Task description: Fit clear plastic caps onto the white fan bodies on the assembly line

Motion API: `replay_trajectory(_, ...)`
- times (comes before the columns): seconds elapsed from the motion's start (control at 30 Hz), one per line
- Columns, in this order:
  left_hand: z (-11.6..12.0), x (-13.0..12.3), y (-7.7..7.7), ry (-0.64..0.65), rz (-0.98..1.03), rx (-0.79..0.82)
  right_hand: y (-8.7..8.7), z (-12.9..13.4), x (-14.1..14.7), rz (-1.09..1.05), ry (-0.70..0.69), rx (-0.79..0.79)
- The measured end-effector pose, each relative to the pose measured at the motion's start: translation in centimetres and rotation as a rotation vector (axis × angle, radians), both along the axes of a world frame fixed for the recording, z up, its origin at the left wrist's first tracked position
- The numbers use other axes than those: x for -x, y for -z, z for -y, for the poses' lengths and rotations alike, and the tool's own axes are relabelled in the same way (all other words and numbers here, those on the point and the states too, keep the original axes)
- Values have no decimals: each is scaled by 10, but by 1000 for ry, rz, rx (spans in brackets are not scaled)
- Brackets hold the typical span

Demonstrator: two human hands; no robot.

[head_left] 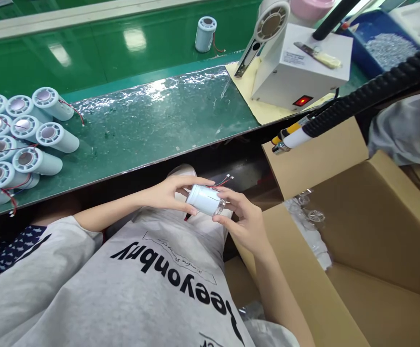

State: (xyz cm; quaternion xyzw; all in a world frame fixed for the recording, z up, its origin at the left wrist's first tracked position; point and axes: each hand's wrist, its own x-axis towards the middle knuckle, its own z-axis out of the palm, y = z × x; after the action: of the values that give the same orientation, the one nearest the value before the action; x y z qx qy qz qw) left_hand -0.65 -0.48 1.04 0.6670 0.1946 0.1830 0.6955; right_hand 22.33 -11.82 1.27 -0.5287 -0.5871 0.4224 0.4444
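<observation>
Above my lap, a pale blue cylinder (pixel 203 199) lies on its side between my two hands. My left hand (pixel 168 193) grips its left end, thumb and fingers on opposite sides. At the other end, my right hand (pixel 244 217) pinches a clear plastic piece (pixel 220 207) against the cylinder. Thin red and black wires (pixel 226 181) with small white connectors stick out behind it. Several similar cylinders (pixel 47 161) with round vented ends are grouped on the green bench (pixel 141 130) at the left.
One cylinder (pixel 206 34) stands on the far green surface. A white box (pixel 304 67) with a lit red switch sits at the bench's right. A black flexible hose (pixel 372 91) crosses above an open cardboard box (pixel 383 231) holding clear parts. Another person's sleeve (pixel 401 127) is at the right.
</observation>
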Motion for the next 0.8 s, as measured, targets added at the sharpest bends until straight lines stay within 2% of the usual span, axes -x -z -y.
replay_trajectory(0.3,3,1,-4,43,30,-20,-6,1,0,-181,4,192)
replay_trajectory(0.47,4,2,-6,30,10,-86,-7,-1,1,-220,27,245)
replay_trajectory(0.8,4,2,-6,52,9,-89,-7,-5,6,-331,8,360)
